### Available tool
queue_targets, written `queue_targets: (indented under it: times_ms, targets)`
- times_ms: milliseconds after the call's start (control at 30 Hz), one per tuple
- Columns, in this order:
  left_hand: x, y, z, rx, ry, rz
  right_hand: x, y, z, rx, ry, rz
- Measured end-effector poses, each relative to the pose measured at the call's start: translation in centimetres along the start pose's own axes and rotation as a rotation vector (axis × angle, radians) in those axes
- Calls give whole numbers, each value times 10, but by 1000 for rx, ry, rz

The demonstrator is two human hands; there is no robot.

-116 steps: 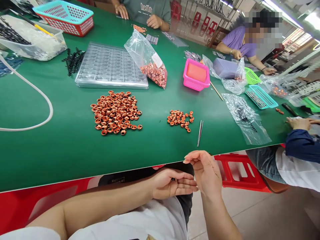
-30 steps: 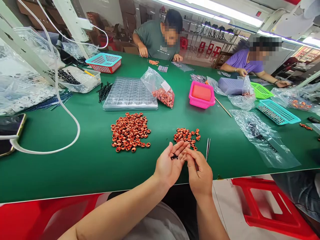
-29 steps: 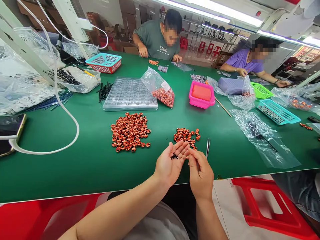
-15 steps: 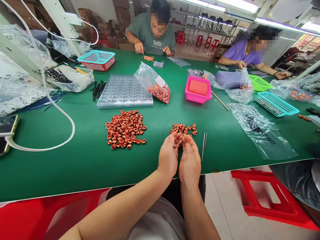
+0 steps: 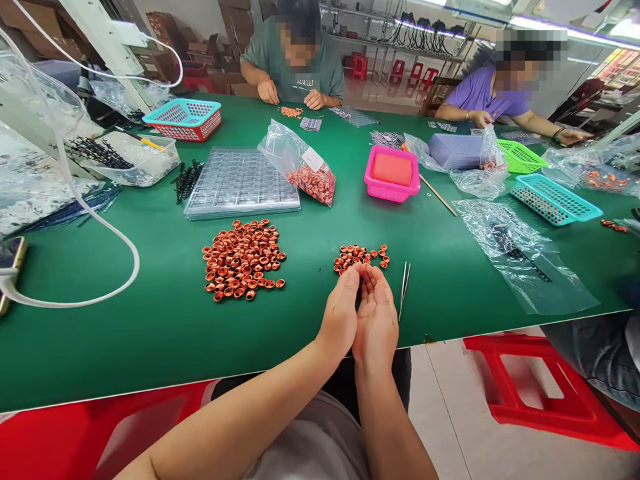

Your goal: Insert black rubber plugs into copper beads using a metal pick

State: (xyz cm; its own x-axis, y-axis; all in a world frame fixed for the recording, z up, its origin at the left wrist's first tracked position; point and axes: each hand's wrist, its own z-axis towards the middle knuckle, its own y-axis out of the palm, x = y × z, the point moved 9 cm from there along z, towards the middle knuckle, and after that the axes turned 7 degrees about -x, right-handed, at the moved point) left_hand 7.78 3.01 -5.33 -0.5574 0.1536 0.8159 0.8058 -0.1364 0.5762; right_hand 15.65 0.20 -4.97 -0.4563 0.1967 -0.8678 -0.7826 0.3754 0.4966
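My two hands cupped together over a green table, just below a small heap of copper rings.

Low in the middle of the frame, my left hand (image 5: 341, 317) and right hand (image 5: 376, 320) press side by side, palms up, fingers together and curled into a bowl; I cannot tell what lies inside. Just above my fingertips sits the small pile of copper rings (image 5: 359, 257), with tweezers (image 5: 403, 288) lying untouched to its right. Left of centre is a much larger pile of copper rings (image 5: 243, 259), which I judge is work left to do. Beyond it, a clear compartment tray (image 5: 241, 183) looks unfilled, and a bag of rings (image 5: 303, 167) leans beside it. Other people work along the far edge.
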Motion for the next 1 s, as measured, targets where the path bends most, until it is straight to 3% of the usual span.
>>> queue_targets:
  times_ms: [267, 667, 1000]
  targets:
    - [8, 10, -5, -127, -6, 166, -5, -8, 1, 42, 3, 41]
    - [29, 27, -8, -374, 48, 794, -2, -6, -3, 38, 40, 132]
    - [23, 20, -10, -330, 71, 773, -8, -7, -7, 24, 23, -1]
